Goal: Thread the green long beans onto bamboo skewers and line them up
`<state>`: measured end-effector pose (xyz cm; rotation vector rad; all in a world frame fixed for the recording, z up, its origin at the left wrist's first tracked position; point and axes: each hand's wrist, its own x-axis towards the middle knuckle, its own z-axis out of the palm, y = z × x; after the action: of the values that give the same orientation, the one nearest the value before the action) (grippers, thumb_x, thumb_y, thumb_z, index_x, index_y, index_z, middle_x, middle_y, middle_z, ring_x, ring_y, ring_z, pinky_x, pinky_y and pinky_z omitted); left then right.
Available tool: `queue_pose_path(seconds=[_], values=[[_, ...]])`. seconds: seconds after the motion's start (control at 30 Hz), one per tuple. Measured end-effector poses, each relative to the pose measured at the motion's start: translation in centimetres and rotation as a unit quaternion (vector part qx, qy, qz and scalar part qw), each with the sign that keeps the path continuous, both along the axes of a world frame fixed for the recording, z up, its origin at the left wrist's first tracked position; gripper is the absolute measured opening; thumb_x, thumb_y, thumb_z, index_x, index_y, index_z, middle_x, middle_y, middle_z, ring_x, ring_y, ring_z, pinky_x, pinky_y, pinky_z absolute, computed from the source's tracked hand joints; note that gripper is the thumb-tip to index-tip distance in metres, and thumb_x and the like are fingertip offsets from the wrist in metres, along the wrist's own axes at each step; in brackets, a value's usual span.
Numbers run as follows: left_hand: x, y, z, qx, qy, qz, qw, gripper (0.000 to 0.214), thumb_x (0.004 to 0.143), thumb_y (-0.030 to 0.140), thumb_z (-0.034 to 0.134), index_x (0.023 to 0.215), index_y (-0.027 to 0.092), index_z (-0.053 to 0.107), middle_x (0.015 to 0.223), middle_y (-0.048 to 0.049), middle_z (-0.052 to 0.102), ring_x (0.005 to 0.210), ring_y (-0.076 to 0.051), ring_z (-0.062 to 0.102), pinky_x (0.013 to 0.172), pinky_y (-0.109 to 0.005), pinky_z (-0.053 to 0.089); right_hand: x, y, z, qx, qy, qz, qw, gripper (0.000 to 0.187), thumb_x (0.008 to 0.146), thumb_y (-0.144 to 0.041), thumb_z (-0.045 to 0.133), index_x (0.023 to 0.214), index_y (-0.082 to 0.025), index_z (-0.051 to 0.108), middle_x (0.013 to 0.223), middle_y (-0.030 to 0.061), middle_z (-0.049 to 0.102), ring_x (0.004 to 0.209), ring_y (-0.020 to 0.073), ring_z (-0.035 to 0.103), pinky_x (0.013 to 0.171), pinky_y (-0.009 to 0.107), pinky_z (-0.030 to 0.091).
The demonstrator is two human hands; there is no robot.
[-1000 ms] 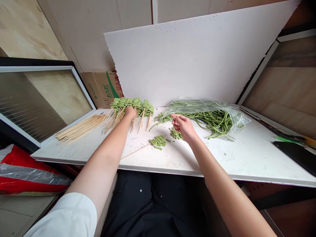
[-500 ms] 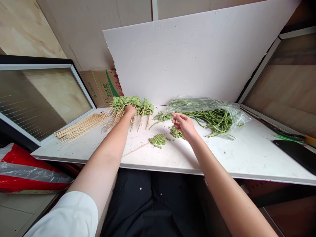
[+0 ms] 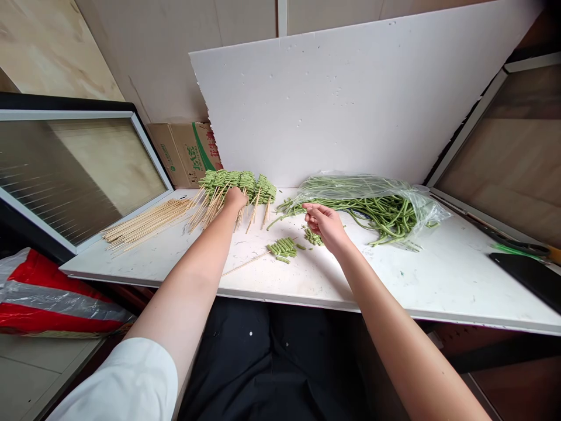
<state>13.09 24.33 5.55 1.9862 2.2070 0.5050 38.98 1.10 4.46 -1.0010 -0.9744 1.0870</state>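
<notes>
My left hand (image 3: 235, 199) reaches into the lower edge of a heap of skewered green bean pieces (image 3: 232, 180), among their wooden sticks. Its fingers are hidden behind the back of the hand. Over the table my right hand (image 3: 325, 223) has its fingers curled and the thumb close to the index finger; whatever it may hold is too small to make out. Below it lies a small pile of cut bean pieces (image 3: 312, 236), partly covered by the hand. A single skewer with bean pieces (image 3: 284, 248) lies nearer me, its stick pointing left.
Bare wooden skewers (image 3: 149, 222) lie in a bundle at the left. Long green beans (image 3: 394, 217) spill from a clear plastic bag (image 3: 427, 204) at the right. A white foam board (image 3: 333, 105) and a cardboard box (image 3: 184, 155) stand behind. A black phone-like slab (image 3: 526, 278) lies far right.
The view has shifted slightly, moving the scene a little to the right. My left hand stays at the skewer heap, and my right hand keeps its curled pose above the cut beans.
</notes>
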Motion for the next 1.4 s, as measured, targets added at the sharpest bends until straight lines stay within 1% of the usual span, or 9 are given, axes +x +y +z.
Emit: queue_pose_path(seconds=[0.17, 0.57, 0.83, 0.97, 1.07, 1.13, 1.23, 1.33, 1.4], values=[[0.0, -0.5, 0.2, 0.007, 0.013, -0.008, 1.0, 0.044, 0.093, 0.046, 0.074, 0.121, 0.012, 0.072, 0.127, -0.0243, 0.075, 0.118, -0.035, 0.072, 0.096, -0.036, 0.058, -0.1, -0.1, 0.1, -0.002, 0.001, 0.001, 1.0, 0.036, 0.074, -0.041, 0.087, 0.102, -0.02, 0.077, 0.072, 0.0, 0.062, 0.053, 0.0084, 0.037, 0.046, 0.025, 0.022], [0.6, -1.3, 1.1, 0.029, 0.067, -0.025, 0.997, 0.042, 0.092, 0.043, 0.074, 0.12, 0.012, 0.074, 0.127, -0.0262, 0.073, 0.12, -0.041, 0.07, 0.099, -0.046, 0.057, 0.0, -0.2, 0.1, 0.002, -0.001, 0.0, 1.0, 0.036, 0.074, -0.042, 0.088, 0.1, -0.02, 0.077, 0.072, 0.0003, 0.062, 0.053, 0.0086, 0.037, 0.045, 0.025, 0.022], [1.8, -3.1, 3.5, 0.083, 0.102, -0.067, 0.989, 0.033, 0.094, 0.029, 0.065, 0.119, 0.009, 0.075, 0.123, -0.0272, 0.073, 0.122, -0.044, 0.066, 0.104, -0.052, 0.052, 0.0, 0.0, 0.1, 0.007, 0.0, 0.006, 1.0, 0.037, 0.075, -0.047, 0.089, 0.097, -0.02, 0.076, 0.072, 0.0006, 0.063, 0.053, 0.0086, 0.037, 0.044, 0.025, 0.024], [3.2, -3.8, 4.3, 0.097, 0.115, -0.09, 0.985, 0.035, 0.099, 0.038, 0.061, 0.116, 0.011, 0.075, 0.122, -0.0256, 0.073, 0.116, -0.041, 0.069, 0.101, -0.048, 0.053, 0.1, -0.2, 0.2, 0.014, 0.001, 0.009, 1.0, 0.038, 0.075, -0.047, 0.088, 0.099, -0.02, 0.077, 0.071, 0.0004, 0.063, 0.053, 0.0087, 0.038, 0.045, 0.025, 0.024], [4.2, -4.1, 4.0, 0.069, 0.128, -0.092, 0.985, 0.044, 0.093, 0.051, 0.072, 0.117, 0.014, 0.074, 0.118, -0.0232, 0.075, 0.115, -0.039, 0.07, 0.099, -0.044, 0.055, 0.4, -0.3, 0.4, 0.014, 0.001, 0.01, 1.0, 0.038, 0.076, -0.047, 0.087, 0.1, -0.02, 0.077, 0.071, 0.0005, 0.063, 0.053, 0.0084, 0.038, 0.045, 0.024, 0.024], [4.8, -4.1, 3.5, 0.05, 0.132, -0.091, 0.986, 0.047, 0.088, 0.053, 0.079, 0.116, 0.016, 0.073, 0.118, -0.0222, 0.076, 0.114, -0.038, 0.07, 0.098, -0.043, 0.056, 0.6, -0.5, 0.5, 0.011, 0.001, 0.004, 1.0, 0.038, 0.076, -0.047, 0.087, 0.1, -0.019, 0.077, 0.072, 0.0007, 0.064, 0.053, 0.0084, 0.039, 0.045, 0.024, 0.024], [5.4, -4.1, 2.9, 0.041, 0.132, -0.093, 0.986, 0.036, 0.087, 0.038, 0.081, 0.113, 0.013, 0.073, 0.12, -0.0233, 0.075, 0.115, -0.037, 0.071, 0.097, -0.042, 0.056, 0.9, -0.7, 0.8, 0.004, 0.001, -0.006, 1.0, 0.037, 0.075, -0.044, 0.087, 0.102, -0.02, 0.078, 0.073, 0.0007, 0.064, 0.054, 0.0086, 0.041, 0.045, 0.024, 0.025], [5.5, -3.9, 2.6, 0.037, 0.122, -0.09, 0.988, 0.024, 0.09, 0.021, 0.074, 0.112, 0.01, 0.072, 0.122, -0.0251, 0.074, 0.117, -0.037, 0.07, 0.099, -0.043, 0.054, 1.1, -0.8, 1.0, 0.005, 0.003, -0.009, 1.0, 0.037, 0.076, -0.044, 0.087, 0.102, -0.02, 0.078, 0.073, 0.0009, 0.065, 0.054, 0.009, 0.041, 0.046, 0.024, 0.026], [5.4, -3.8, 2.5, 0.031, 0.105, -0.09, 0.99, 0.022, 0.091, 0.017, 0.07, 0.112, 0.009, 0.072, 0.124, -0.0263, 0.073, 0.122, -0.038, 0.068, 0.101, -0.044, 0.053, 1.2, -0.9, 1.0, 0.008, 0.003, -0.01, 1.0, 0.036, 0.077, -0.044, 0.086, 0.102, -0.02, 0.078, 0.074, 0.0012, 0.065, 0.054, 0.0091, 0.041, 0.046, 0.025, 0.026]])
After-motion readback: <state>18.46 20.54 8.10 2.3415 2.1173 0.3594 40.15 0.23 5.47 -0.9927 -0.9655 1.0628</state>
